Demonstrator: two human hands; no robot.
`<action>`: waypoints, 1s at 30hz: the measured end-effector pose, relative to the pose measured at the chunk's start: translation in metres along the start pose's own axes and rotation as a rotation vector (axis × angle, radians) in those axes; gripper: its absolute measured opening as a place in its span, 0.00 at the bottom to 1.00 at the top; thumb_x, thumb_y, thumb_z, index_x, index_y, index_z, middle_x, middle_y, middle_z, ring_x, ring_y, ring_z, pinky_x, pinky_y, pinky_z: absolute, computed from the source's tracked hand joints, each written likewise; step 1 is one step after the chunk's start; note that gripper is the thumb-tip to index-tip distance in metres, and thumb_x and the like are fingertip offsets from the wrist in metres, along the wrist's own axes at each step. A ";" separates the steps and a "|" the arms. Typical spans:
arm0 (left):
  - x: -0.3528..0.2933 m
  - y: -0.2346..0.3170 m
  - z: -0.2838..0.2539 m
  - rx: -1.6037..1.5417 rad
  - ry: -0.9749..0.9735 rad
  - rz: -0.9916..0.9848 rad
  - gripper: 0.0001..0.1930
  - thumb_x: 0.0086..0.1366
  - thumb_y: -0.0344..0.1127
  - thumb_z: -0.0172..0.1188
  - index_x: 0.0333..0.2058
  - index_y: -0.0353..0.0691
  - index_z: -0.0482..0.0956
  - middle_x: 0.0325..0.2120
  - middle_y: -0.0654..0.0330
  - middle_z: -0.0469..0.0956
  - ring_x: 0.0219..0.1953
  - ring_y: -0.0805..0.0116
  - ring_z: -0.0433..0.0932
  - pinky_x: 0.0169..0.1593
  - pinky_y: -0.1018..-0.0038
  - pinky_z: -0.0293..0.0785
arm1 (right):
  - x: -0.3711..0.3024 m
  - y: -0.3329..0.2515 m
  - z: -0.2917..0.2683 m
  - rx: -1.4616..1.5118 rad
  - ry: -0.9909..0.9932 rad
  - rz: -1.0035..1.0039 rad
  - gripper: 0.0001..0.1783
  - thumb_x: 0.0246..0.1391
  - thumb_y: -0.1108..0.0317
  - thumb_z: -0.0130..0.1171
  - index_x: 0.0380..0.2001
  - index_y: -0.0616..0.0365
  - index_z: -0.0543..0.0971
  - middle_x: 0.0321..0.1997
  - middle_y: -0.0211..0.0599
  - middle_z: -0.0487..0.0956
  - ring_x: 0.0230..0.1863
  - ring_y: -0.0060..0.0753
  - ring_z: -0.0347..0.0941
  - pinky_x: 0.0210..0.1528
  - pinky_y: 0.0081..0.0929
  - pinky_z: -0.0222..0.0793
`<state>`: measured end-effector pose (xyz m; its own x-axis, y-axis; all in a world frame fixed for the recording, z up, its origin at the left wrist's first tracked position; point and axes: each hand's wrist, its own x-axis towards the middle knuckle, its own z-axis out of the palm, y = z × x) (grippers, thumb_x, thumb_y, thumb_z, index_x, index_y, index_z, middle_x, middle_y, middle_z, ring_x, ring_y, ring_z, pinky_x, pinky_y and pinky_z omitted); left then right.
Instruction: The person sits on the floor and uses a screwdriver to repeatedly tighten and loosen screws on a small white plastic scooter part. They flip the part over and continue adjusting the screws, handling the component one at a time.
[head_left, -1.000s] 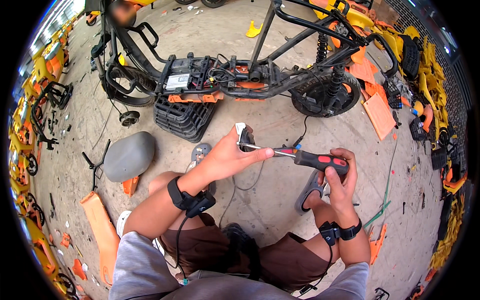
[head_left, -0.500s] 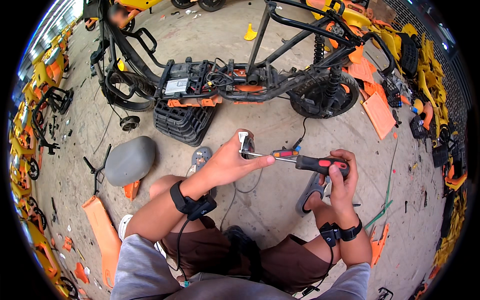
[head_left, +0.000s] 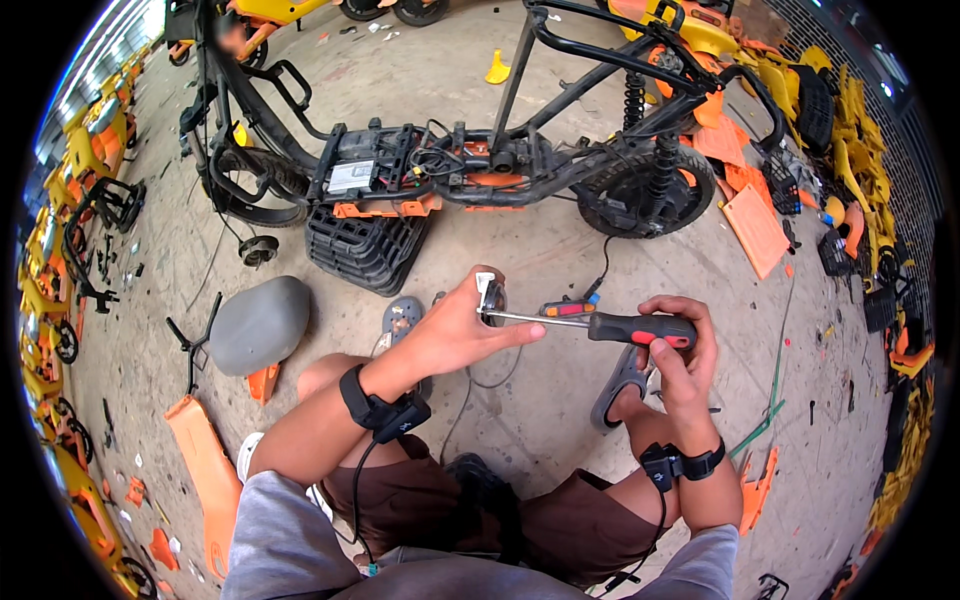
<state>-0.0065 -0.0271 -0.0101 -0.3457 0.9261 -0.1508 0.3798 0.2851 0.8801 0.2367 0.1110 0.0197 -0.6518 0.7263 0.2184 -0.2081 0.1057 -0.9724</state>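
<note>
My left hand (head_left: 452, 325) is closed around a small dark round part with a white and metal bracket (head_left: 490, 290), held up over the floor between my knees. Much of that part is hidden by my fingers. From the right, my right hand (head_left: 688, 365) grips a screwdriver (head_left: 632, 328) by its black and red handle. The shaft lies level and its tip meets the bracket beside my left thumb, though the exact contact is too small to make out. Just behind the shaft, a small red and dark thing with a blue end (head_left: 566, 307) is joined to a black cable.
A stripped black scooter frame (head_left: 560, 180) stands ahead, with an upturned black basket (head_left: 362, 250) before it. A grey seat (head_left: 262, 325) and an orange panel (head_left: 205, 480) lie left. To the right are another orange panel (head_left: 755, 230) and piled yellow parts (head_left: 860, 170).
The screwdriver handle has turned, with its red patches now lower. My right fingers have shifted on the handle; my left hand stays nearly where it was.
</note>
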 end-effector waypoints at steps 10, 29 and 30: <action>0.006 -0.016 0.008 -0.027 0.052 0.054 0.24 0.55 0.33 0.70 0.47 0.39 0.67 0.34 0.62 0.78 0.37 0.73 0.77 0.43 0.74 0.74 | -0.001 -0.005 0.004 -0.063 0.076 0.084 0.22 0.56 0.73 0.56 0.54 0.64 0.68 0.42 0.40 0.78 0.24 0.15 0.67 0.24 0.14 0.64; 0.007 -0.011 0.006 -0.017 0.107 0.010 0.19 0.56 0.28 0.66 0.44 0.38 0.69 0.32 0.62 0.80 0.37 0.72 0.79 0.43 0.75 0.74 | 0.000 0.000 0.005 -0.113 0.066 0.099 0.23 0.57 0.66 0.58 0.54 0.62 0.70 0.32 0.32 0.76 0.26 0.14 0.69 0.25 0.13 0.63; 0.007 -0.012 0.005 -0.023 0.112 0.016 0.19 0.56 0.28 0.66 0.44 0.38 0.69 0.32 0.62 0.80 0.37 0.72 0.79 0.43 0.75 0.74 | 0.000 0.002 0.006 -0.085 0.056 0.057 0.24 0.56 0.67 0.58 0.55 0.62 0.70 0.34 0.33 0.76 0.27 0.15 0.69 0.26 0.13 0.64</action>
<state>-0.0089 -0.0231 -0.0244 -0.4342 0.8967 -0.0863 0.3669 0.2635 0.8922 0.2317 0.1068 0.0185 -0.6184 0.7694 0.1602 -0.1079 0.1187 -0.9870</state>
